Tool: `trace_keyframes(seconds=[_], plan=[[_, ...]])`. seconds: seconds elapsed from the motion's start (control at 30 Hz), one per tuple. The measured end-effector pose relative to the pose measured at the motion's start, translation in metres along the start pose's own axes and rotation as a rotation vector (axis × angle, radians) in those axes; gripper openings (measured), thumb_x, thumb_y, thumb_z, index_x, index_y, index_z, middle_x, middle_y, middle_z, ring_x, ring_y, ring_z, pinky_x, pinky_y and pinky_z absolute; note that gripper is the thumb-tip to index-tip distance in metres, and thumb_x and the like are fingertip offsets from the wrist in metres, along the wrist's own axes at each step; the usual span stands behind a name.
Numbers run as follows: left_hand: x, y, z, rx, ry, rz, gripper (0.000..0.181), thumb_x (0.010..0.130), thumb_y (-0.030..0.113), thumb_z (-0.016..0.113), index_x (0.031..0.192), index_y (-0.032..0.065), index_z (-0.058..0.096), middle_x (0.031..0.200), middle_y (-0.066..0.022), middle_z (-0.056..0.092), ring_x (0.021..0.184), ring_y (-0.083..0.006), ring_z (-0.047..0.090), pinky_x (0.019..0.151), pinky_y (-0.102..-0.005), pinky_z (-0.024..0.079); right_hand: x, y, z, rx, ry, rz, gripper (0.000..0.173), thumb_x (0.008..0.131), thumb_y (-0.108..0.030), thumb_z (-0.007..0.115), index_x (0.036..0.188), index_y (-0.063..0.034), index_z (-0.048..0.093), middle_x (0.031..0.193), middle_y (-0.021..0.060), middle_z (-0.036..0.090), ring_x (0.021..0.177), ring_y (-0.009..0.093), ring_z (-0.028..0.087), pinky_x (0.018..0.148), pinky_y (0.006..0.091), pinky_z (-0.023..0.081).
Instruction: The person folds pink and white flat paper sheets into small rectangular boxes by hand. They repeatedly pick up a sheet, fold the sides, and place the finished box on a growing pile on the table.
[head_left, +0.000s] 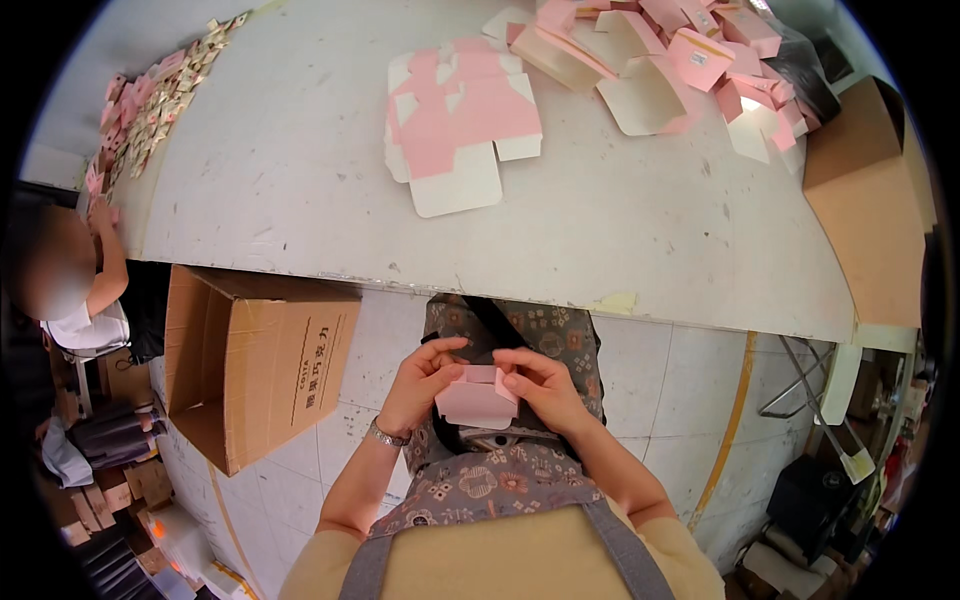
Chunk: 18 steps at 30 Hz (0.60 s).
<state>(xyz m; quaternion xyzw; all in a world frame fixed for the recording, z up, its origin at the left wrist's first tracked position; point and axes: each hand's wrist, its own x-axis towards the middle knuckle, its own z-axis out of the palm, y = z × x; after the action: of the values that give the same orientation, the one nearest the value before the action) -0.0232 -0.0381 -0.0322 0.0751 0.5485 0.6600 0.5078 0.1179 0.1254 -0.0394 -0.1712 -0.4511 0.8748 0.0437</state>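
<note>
Over my lap, a small pink cardboard box (478, 401) is held between both hands, partly folded, with flaps at its upper side. My left hand (433, 375) grips its left edge between thumb and fingers. On the opposite edge, my right hand (541, 382) pinches the box the same way. Beyond them on the table lie flat pink-and-white box blanks (469, 120), seemingly stacked. The far side of the held box is partly hidden by my fingers.
A pile of pink boxes (701, 60) covers the table's (315, 180) back right, beside a brown carton (862, 202). An open cardboard carton (285, 375) stands at my left on the floor. Another person (109, 270) works at far left near many small boxes (161, 105).
</note>
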Motion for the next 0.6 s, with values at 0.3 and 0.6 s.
trace_keyframes(seconds=[0.3,0.6], plan=[[-0.032,0.005,0.009,0.821,-0.072,0.655,0.01,0.083,0.009,0.062,0.081,-0.0004,0.066,0.104,-0.0141,0.058,0.106,-0.0313,0.056,0.086,-0.0337,0.046,-0.006,-0.003,0.005,-0.14,0.028,0.17,0.013,0.083,0.002,0.059,0.095,-0.0004,0.065,0.115,0.006,0.052,0.102,0.012,0.051,0.087,0.0269,0.042],[-0.02,-0.003,0.038,0.398,0.352,0.328,0.014,0.079,0.006,0.063,0.092,0.0009,0.063,0.105,-0.0112,0.062,0.108,-0.0265,0.056,0.088,-0.0332,0.045,-0.014,-0.012,0.024,-0.918,0.046,-0.411,0.031,0.085,-0.005,0.053,0.114,0.003,0.059,0.128,0.0166,0.051,0.109,0.03,0.053,0.094,0.0363,0.042]])
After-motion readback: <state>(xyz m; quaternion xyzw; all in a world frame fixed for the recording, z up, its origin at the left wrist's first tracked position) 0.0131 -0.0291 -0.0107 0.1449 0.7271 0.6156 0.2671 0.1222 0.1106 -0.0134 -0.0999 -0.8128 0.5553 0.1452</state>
